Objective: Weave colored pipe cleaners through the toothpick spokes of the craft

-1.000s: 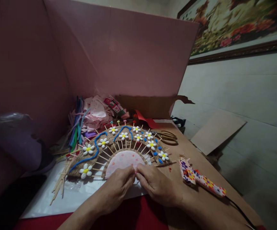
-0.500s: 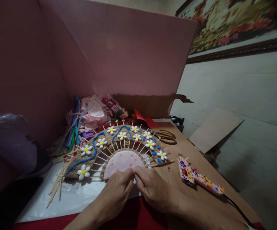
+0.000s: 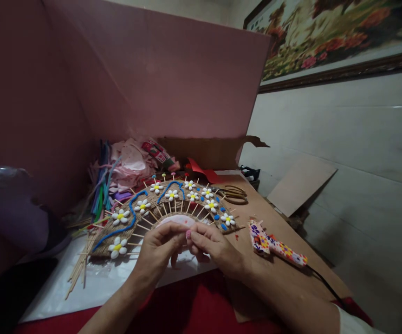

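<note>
A small pink piece [image 3: 188, 234], of a kind I cannot make out, is pinched between the fingertips of my two hands. My left hand [image 3: 159, 243] is closed in a pinch at its left side. From the right, thumb and finger of my right hand [image 3: 213, 243] grip the same piece. Just behind them lies a fan-shaped craft [image 3: 157, 199] of twine woven over thin sticks, decorated with white-petalled flowers, blue wavy lines and blue dots. My hands partly cover its pink half-round centre [image 3: 175, 220]. Small coloured caps top several sticks along its upper edge.
A flower-patterned glue gun [image 3: 284, 249] with a cord lies on the brown board at right. Scissors [image 3: 236, 195] rest behind the fan. Loose sticks [image 3: 77, 271], pink scraps [image 3: 131, 157] and pipe cleaners [image 3: 100, 185] are at left; red paper [image 3: 204, 171] lies farther back.
My hands, earlier pressed together over the fan's centre, have turned and risen slightly, so the pink piece between the fingertips now shows. The whole view has shifted a little.
</note>
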Demonstrator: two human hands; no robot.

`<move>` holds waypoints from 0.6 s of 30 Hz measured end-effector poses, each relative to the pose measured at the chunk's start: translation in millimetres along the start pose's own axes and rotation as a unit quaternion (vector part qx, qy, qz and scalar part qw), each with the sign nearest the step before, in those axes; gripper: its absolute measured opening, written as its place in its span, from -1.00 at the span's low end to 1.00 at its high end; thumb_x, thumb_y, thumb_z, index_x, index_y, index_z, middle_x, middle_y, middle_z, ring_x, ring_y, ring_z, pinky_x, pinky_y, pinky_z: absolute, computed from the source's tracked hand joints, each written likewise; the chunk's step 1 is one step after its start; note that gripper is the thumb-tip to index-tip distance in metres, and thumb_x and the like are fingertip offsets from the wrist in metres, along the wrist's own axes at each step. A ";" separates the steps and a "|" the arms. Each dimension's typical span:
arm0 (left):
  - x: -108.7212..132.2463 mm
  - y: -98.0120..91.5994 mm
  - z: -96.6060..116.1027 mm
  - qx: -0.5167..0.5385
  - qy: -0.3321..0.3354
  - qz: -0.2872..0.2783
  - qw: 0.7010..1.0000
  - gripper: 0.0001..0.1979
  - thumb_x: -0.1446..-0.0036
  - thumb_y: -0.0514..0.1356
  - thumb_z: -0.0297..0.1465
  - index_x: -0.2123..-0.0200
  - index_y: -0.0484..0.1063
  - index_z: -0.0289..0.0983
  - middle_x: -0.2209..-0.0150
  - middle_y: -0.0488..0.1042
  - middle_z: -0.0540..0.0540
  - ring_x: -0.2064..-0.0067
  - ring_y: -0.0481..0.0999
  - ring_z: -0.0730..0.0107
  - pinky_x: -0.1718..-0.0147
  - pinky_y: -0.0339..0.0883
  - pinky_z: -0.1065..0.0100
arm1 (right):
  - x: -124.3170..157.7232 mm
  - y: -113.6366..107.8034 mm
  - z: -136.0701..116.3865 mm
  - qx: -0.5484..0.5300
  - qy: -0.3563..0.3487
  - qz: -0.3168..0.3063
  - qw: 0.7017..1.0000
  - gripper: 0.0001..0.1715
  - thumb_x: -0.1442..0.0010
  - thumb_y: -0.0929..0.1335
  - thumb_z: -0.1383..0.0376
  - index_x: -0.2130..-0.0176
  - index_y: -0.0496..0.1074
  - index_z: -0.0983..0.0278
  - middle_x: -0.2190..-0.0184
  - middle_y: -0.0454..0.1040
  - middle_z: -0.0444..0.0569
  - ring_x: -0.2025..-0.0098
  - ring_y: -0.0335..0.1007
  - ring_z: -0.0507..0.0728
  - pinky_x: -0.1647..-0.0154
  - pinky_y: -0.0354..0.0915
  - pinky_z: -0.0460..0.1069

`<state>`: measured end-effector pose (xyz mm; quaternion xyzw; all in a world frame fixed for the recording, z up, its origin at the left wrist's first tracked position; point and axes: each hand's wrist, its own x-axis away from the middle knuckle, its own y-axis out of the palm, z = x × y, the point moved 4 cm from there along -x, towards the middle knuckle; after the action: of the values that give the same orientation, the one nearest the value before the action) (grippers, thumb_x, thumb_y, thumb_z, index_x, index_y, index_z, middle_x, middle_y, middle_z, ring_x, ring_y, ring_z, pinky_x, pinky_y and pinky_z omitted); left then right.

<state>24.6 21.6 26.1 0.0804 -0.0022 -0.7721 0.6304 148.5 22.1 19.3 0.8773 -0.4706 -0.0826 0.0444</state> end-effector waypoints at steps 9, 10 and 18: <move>4.2 -1.1 1.3 0.001 0.021 0.015 1.000 -0.80 0.07 0.29 -0.32 0.43 0.47 -0.36 0.56 0.44 -0.04 0.60 0.36 0.49 0.74 0.28 0.49 | 1.9 2.0 6.1 -0.112 0.024 -0.019 0.993 -0.70 -0.18 0.29 0.10 0.39 0.23 0.29 0.57 0.18 -0.22 0.62 -0.06 -0.10 0.62 -0.11 -0.15; 4.7 -0.9 2.1 -0.008 0.028 0.015 0.999 -0.81 0.06 0.28 -0.32 0.43 0.47 -0.35 0.55 0.44 -0.03 0.59 0.37 0.49 0.73 0.29 0.49 | 1.8 2.1 6.6 -0.115 0.026 -0.021 0.993 -0.70 -0.18 0.29 0.10 0.39 0.23 0.29 0.57 0.18 -0.22 0.62 -0.06 -0.10 0.62 -0.11 -0.15; 6.5 0.4 3.6 -0.108 0.082 -0.021 0.990 -0.81 -0.10 0.14 -0.30 0.40 0.38 -0.32 0.51 0.39 -0.02 0.56 0.37 0.50 0.64 0.30 0.47 | 2.6 3.4 5.0 -0.128 0.046 -0.029 0.990 -0.65 -0.15 0.29 0.06 0.41 0.21 0.29 0.59 0.19 -0.22 0.61 -0.01 -0.09 0.62 -0.07 -0.16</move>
<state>23.3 14.8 28.9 0.0745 0.1349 -0.7718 0.6169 146.1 18.1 14.7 0.8806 -0.4278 -0.1032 0.1757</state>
